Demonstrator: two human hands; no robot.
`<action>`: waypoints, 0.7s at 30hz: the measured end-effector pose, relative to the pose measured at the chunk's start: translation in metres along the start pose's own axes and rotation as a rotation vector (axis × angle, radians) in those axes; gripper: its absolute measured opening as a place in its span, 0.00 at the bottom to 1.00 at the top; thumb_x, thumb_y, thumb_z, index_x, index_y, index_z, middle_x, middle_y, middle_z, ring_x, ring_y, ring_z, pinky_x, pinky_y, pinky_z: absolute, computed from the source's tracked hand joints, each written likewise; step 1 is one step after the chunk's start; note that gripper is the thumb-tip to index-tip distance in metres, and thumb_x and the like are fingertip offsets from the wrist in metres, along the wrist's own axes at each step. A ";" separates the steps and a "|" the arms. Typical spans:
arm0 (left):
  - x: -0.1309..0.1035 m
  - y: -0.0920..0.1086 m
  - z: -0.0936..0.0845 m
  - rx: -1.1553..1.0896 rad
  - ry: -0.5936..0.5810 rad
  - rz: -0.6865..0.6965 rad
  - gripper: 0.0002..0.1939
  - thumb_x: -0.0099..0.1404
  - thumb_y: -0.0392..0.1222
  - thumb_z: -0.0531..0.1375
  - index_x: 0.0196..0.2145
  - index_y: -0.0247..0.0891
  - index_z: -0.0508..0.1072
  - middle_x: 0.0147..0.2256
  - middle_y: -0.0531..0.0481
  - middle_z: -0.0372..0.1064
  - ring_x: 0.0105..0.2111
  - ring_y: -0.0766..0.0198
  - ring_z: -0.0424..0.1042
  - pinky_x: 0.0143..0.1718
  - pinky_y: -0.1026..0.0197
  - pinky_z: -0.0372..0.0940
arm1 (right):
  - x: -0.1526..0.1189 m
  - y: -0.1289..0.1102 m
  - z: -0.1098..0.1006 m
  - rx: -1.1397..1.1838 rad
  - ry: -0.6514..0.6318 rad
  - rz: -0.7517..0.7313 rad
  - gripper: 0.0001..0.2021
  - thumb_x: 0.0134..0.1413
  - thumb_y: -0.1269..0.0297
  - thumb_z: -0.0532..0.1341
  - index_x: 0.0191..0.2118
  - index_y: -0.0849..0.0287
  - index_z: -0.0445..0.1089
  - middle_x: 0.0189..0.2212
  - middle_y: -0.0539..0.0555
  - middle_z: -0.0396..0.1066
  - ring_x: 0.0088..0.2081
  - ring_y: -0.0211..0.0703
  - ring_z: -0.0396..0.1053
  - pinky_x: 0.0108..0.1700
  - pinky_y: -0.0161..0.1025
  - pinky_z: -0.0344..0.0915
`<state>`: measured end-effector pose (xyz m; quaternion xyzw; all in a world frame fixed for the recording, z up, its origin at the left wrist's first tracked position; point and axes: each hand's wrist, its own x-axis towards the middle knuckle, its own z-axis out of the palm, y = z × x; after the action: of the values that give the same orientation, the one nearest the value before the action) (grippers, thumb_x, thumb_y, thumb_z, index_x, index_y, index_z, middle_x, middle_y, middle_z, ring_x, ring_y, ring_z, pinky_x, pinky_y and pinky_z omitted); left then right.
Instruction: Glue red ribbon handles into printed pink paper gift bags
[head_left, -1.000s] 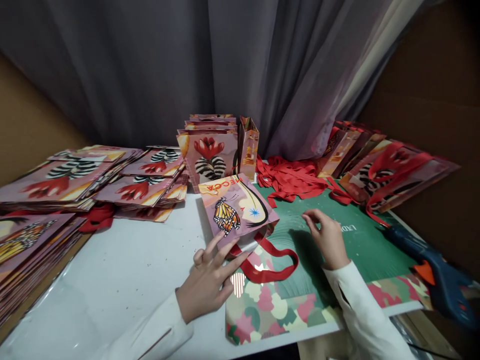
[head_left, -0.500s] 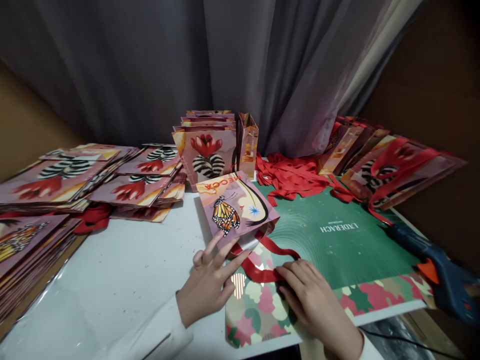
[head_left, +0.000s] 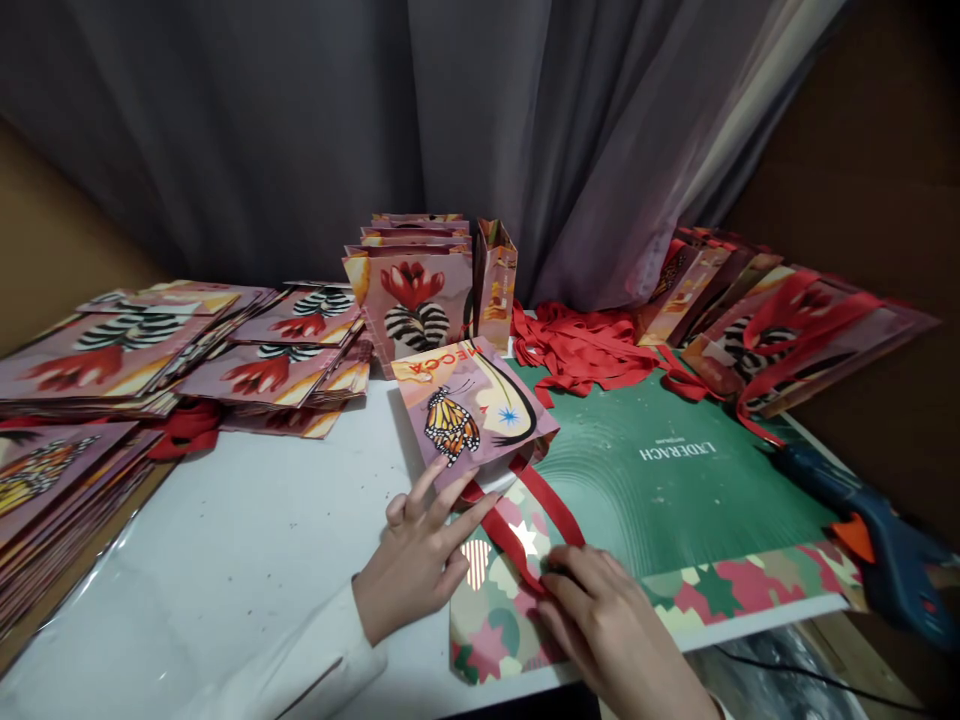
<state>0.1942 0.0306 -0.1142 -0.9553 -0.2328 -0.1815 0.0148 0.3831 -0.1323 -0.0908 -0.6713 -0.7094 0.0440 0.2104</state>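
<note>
A paper gift bag with a butterfly print lies on its side, its mouth facing me. My left hand rests on the bag's near edge, fingers spread, with fingertips touching the printed face. From the bag's mouth comes a red ribbon in a loop toward my right hand. That hand is closed on the ribbon's near end, with thumb and fingers together. Under the bag and ribbon is a green LÄDERACH sheet with a patterned border.
Flat bags are stacked at left, and several standing bags are at the back. A heap of red ribbons lies behind the sheet. Ribboned bags lean at right, near a blue glue gun. A grey curtain hangs behind.
My right hand has drawn slightly nearer to me and closed on the ribbon; the loop is now longer and straighter. My left hand has stayed on the bag.
</note>
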 end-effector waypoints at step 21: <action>-0.002 0.010 -0.001 0.028 0.001 -0.063 0.34 0.58 0.40 0.60 0.62 0.59 0.60 0.58 0.46 0.60 0.63 0.43 0.45 0.44 0.53 0.50 | 0.023 -0.043 0.070 -0.302 0.220 -0.061 0.19 0.55 0.72 0.57 0.51 0.73 0.71 0.52 0.66 0.72 0.54 0.53 0.70 0.52 0.40 0.70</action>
<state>0.1971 0.0205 -0.1133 -0.9472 -0.2650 -0.1792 0.0226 0.3177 -0.0988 -0.1337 -0.6740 -0.7007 -0.1433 0.1847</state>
